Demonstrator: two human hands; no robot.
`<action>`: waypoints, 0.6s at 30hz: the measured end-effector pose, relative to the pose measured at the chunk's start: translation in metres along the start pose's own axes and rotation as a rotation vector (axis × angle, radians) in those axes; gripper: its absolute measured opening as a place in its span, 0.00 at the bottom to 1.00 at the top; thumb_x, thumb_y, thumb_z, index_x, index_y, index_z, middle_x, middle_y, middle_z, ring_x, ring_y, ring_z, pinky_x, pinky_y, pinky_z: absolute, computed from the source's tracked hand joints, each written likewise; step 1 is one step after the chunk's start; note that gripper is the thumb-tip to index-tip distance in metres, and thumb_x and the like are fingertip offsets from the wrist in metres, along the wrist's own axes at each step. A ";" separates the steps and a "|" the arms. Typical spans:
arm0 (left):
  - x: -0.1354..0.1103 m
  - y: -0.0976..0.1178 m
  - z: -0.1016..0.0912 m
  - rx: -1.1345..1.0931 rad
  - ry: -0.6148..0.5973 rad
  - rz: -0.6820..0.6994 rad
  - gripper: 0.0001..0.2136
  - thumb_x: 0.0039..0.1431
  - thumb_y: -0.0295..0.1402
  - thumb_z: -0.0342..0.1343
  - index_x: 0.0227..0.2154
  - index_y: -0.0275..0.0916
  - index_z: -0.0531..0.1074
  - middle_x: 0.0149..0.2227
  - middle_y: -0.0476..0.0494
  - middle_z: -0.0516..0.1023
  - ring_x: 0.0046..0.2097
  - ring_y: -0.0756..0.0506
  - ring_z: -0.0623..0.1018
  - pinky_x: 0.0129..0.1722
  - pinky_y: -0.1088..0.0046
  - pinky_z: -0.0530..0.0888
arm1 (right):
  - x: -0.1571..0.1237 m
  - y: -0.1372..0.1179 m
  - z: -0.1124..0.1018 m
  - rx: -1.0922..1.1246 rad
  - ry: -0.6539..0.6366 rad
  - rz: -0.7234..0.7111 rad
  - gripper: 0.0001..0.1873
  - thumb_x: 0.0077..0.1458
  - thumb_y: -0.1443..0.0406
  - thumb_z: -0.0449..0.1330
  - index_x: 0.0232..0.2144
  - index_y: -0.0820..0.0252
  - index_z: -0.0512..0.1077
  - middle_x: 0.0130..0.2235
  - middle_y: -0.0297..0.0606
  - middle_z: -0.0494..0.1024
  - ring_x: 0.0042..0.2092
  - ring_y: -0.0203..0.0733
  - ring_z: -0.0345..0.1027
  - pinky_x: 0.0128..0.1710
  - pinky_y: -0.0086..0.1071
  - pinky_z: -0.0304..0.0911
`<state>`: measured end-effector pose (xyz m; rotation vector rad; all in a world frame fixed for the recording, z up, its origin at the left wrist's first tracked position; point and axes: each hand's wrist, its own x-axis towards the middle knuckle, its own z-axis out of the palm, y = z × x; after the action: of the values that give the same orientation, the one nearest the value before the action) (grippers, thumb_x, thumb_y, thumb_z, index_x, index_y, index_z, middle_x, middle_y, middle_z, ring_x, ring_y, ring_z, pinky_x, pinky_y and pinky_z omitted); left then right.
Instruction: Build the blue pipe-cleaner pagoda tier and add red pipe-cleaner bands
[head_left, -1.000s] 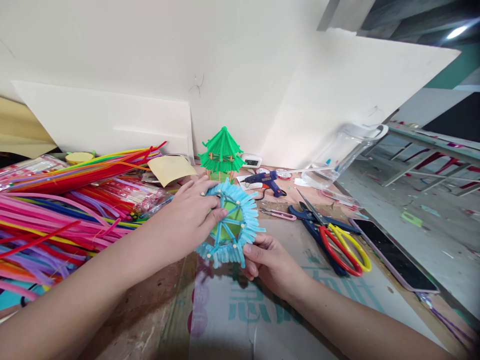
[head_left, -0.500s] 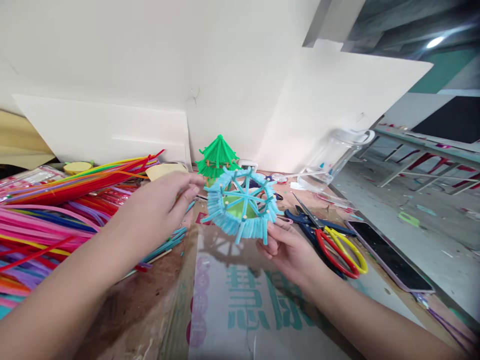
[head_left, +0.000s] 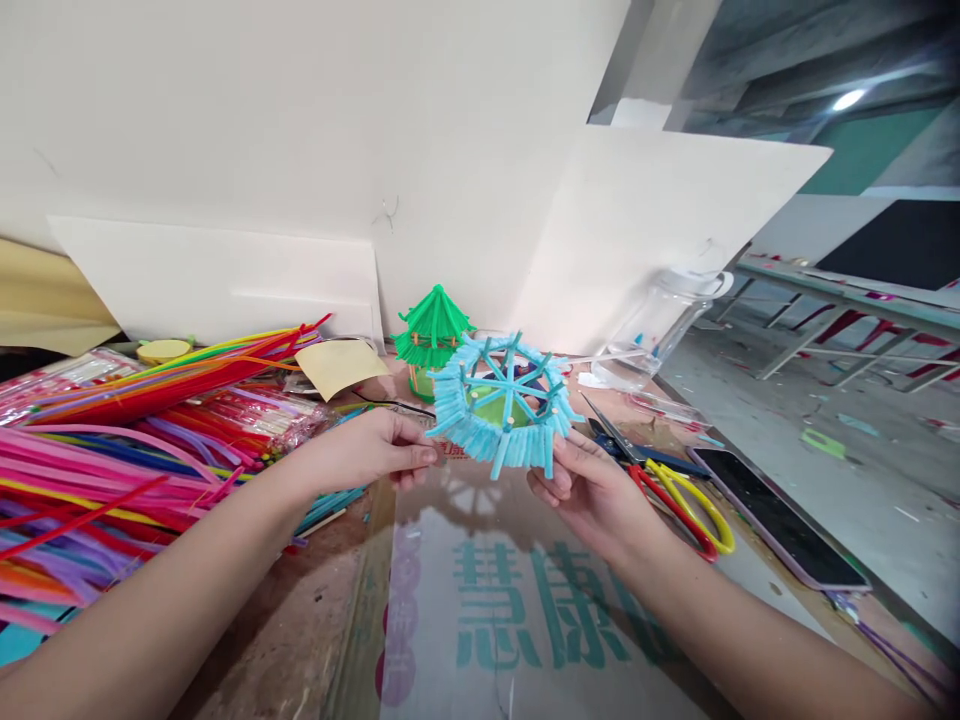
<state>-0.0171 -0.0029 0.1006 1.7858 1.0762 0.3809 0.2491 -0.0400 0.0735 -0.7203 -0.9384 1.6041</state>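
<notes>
A light blue pipe-cleaner roof frame (head_left: 504, 404) with a fringe of short strands is held above the table, its spoked underside facing me. My right hand (head_left: 586, 492) grips its lower right edge with pinched fingers. My left hand (head_left: 373, 450) is closed, its fingertips pinched at the frame's left edge. Behind the frame stands a small green pipe-cleaner pavilion (head_left: 433, 334).
A big heap of coloured pipe cleaners (head_left: 127, 420) fills the left of the table. Scissors with red and yellow handles (head_left: 675, 490), a phone (head_left: 780, 520) and a clear plastic jar (head_left: 652, 320) lie to the right. A printed cardboard sheet (head_left: 517, 620) covers the near table.
The blue frame was lifted off the table and turned so its spokes face up. My left hand came off its top and now pinches its left edge. The view shifted slightly.
</notes>
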 end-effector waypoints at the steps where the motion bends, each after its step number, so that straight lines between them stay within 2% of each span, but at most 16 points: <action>1: -0.001 -0.001 -0.005 0.099 0.085 -0.036 0.17 0.59 0.48 0.56 0.29 0.40 0.79 0.24 0.48 0.79 0.28 0.45 0.78 0.30 0.72 0.73 | 0.000 0.000 0.000 0.004 -0.002 -0.002 0.17 0.47 0.60 0.74 0.19 0.60 0.72 0.16 0.28 0.65 0.20 0.30 0.52 0.20 0.27 0.54; 2: -0.003 -0.002 -0.011 0.216 0.196 -0.058 0.16 0.59 0.47 0.54 0.30 0.41 0.79 0.25 0.47 0.80 0.29 0.44 0.78 0.30 0.71 0.72 | 0.000 -0.001 0.000 0.008 -0.002 -0.004 0.18 0.47 0.60 0.75 0.19 0.60 0.71 0.16 0.28 0.65 0.20 0.30 0.52 0.20 0.27 0.54; 3: -0.005 -0.004 -0.017 0.350 0.358 -0.063 0.16 0.60 0.46 0.53 0.32 0.41 0.80 0.28 0.46 0.82 0.30 0.42 0.79 0.30 0.70 0.71 | -0.001 -0.001 0.000 0.013 -0.002 -0.006 0.18 0.47 0.60 0.75 0.18 0.60 0.71 0.16 0.28 0.66 0.20 0.30 0.52 0.20 0.27 0.54; 4: -0.008 -0.005 -0.024 0.485 0.493 -0.032 0.15 0.61 0.44 0.52 0.33 0.42 0.81 0.32 0.43 0.84 0.35 0.40 0.80 0.34 0.69 0.72 | -0.001 -0.001 0.000 0.018 -0.002 -0.007 0.18 0.47 0.60 0.75 0.18 0.60 0.71 0.16 0.28 0.66 0.19 0.30 0.52 0.21 0.27 0.54; 5: -0.009 -0.007 -0.029 0.585 0.589 -0.027 0.16 0.61 0.43 0.51 0.33 0.42 0.81 0.34 0.42 0.85 0.38 0.38 0.81 0.36 0.67 0.71 | -0.001 0.000 0.000 0.025 -0.005 -0.007 0.18 0.47 0.60 0.75 0.18 0.60 0.71 0.16 0.28 0.66 0.19 0.30 0.52 0.21 0.27 0.54; 6: -0.011 -0.008 -0.033 0.637 0.635 -0.037 0.16 0.61 0.44 0.51 0.33 0.42 0.81 0.35 0.41 0.85 0.38 0.37 0.81 0.37 0.66 0.71 | -0.001 0.001 0.000 0.030 -0.012 -0.002 0.18 0.47 0.60 0.75 0.19 0.60 0.71 0.15 0.28 0.66 0.19 0.30 0.52 0.21 0.27 0.54; 8: -0.013 -0.009 -0.037 0.650 0.610 -0.060 0.16 0.62 0.45 0.52 0.32 0.43 0.81 0.33 0.42 0.84 0.37 0.37 0.81 0.36 0.66 0.70 | -0.002 0.002 0.001 0.036 -0.030 0.013 0.17 0.47 0.60 0.75 0.20 0.60 0.72 0.15 0.28 0.66 0.19 0.30 0.52 0.21 0.27 0.54; 10: -0.012 -0.008 -0.034 0.610 0.523 -0.057 0.16 0.62 0.45 0.51 0.33 0.42 0.81 0.33 0.44 0.84 0.36 0.37 0.81 0.36 0.66 0.71 | -0.003 0.004 0.001 0.037 -0.043 0.025 0.17 0.48 0.59 0.74 0.21 0.60 0.72 0.15 0.28 0.66 0.19 0.30 0.52 0.21 0.27 0.53; 12: -0.010 -0.006 -0.028 0.575 0.486 -0.029 0.17 0.64 0.44 0.49 0.37 0.42 0.81 0.36 0.43 0.84 0.39 0.37 0.81 0.40 0.65 0.73 | -0.004 0.005 0.002 0.040 -0.049 0.027 0.16 0.48 0.59 0.74 0.21 0.60 0.72 0.15 0.28 0.65 0.19 0.30 0.52 0.20 0.27 0.53; 14: -0.007 -0.003 -0.021 0.532 0.542 0.045 0.17 0.63 0.39 0.48 0.43 0.39 0.80 0.44 0.40 0.83 0.46 0.37 0.81 0.48 0.62 0.74 | -0.005 0.006 0.002 0.053 -0.055 0.034 0.16 0.50 0.60 0.73 0.22 0.60 0.72 0.16 0.27 0.65 0.19 0.30 0.51 0.20 0.27 0.52; 16: -0.005 -0.001 -0.016 0.430 0.624 0.180 0.19 0.62 0.35 0.47 0.51 0.36 0.75 0.52 0.37 0.79 0.53 0.38 0.79 0.55 0.60 0.74 | -0.006 0.006 0.003 0.079 -0.067 0.054 0.16 0.51 0.60 0.72 0.22 0.60 0.71 0.16 0.27 0.63 0.20 0.30 0.49 0.21 0.26 0.51; 18: -0.005 0.002 -0.010 0.250 0.616 0.300 0.20 0.63 0.35 0.48 0.56 0.35 0.70 0.54 0.35 0.78 0.54 0.40 0.78 0.57 0.60 0.74 | -0.007 0.008 0.004 0.111 -0.079 0.087 0.18 0.52 0.60 0.71 0.21 0.60 0.69 0.17 0.26 0.61 0.20 0.29 0.48 0.21 0.26 0.51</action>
<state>-0.0256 -0.0012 0.1085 2.1238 1.3134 1.0705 0.2434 -0.0482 0.0679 -0.6324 -0.8769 1.7579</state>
